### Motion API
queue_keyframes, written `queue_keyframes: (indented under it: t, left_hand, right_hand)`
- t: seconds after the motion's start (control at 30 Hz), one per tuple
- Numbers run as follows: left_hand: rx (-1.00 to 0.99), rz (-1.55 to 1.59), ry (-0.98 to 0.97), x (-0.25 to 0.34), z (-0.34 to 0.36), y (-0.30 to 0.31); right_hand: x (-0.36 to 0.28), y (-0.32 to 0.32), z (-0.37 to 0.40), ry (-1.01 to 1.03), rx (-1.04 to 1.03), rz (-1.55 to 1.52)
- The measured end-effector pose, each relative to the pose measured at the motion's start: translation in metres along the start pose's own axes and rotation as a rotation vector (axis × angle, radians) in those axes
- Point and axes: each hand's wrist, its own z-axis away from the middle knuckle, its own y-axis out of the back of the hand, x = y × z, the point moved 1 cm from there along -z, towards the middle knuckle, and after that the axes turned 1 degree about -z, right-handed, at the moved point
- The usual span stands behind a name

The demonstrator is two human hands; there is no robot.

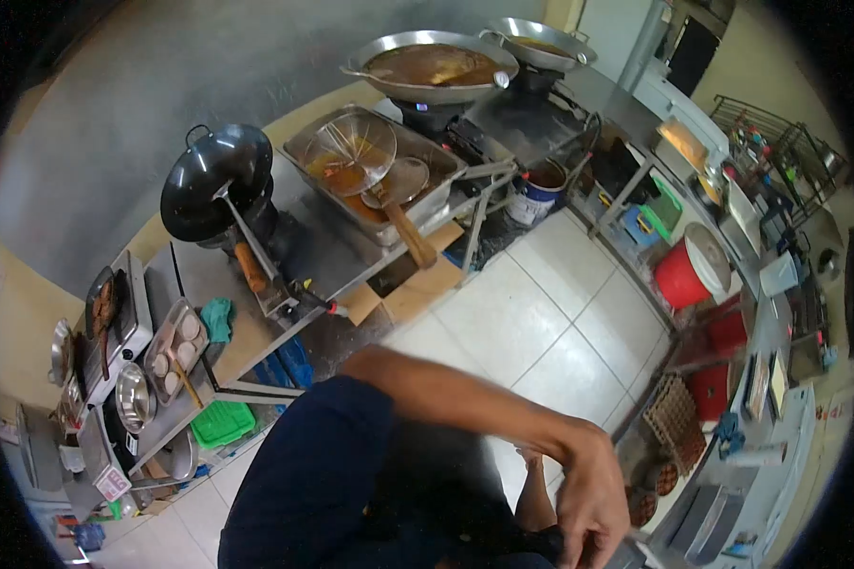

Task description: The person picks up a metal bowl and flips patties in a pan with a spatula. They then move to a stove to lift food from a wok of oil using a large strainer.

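Observation:
My left hand point(593, 503) is at the lower right, bent down at the wrist beside my dark clothing. Its fingers are curled in, and whatever they hold, if anything, is hidden. The bare forearm crosses in front of my body from a dark blue sleeve point(304, 465). My right hand does not show. Beyond the arm, a metal tray point(399, 232) of oily liquid has a wire strainer point(351, 152) and a wooden-handled skimmer point(400, 180) over it. A black wok point(194, 194) holds a ladle point(242, 223).
Two large pans point(417, 38) of brown liquid stand farther back. On the left are a white stove point(133, 318), a steel bowl point(136, 398) and a tray of round pieces point(176, 346). A red bucket point(683, 275) and egg trays point(674, 417) are on the right.

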Motion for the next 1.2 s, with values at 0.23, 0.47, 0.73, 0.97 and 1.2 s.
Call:
queue_keyframes:
  t: [0.23, 0.47, 0.73, 0.97, 1.2]
  left_hand:
    - [0.349, -0.024, 0.155, -0.010, 0.062, 0.070]
    - [1.073, -0.743, 0.257, 0.054, 0.167, 0.163]
    - [2.508, -2.220, 0.438, 0.124, 0.348, 0.160]
    - [2.734, -2.193, 0.400, 0.145, 0.499, 0.156]
    - [2.156, -3.064, -1.059, 0.245, 0.489, 0.146]
  right_hand:
    - [-0.116, 0.000, -0.128, 0.154, -0.115, 0.159]
    - [-0.149, 0.094, -0.253, 0.068, -0.289, -0.026]
    - [-0.091, 0.219, -0.347, 0.148, -0.184, 0.320]
    - [-0.140, 0.193, -0.383, -0.123, -0.384, -0.019]
    - [-0.187, 0.163, -0.469, 0.321, -0.634, 0.333]
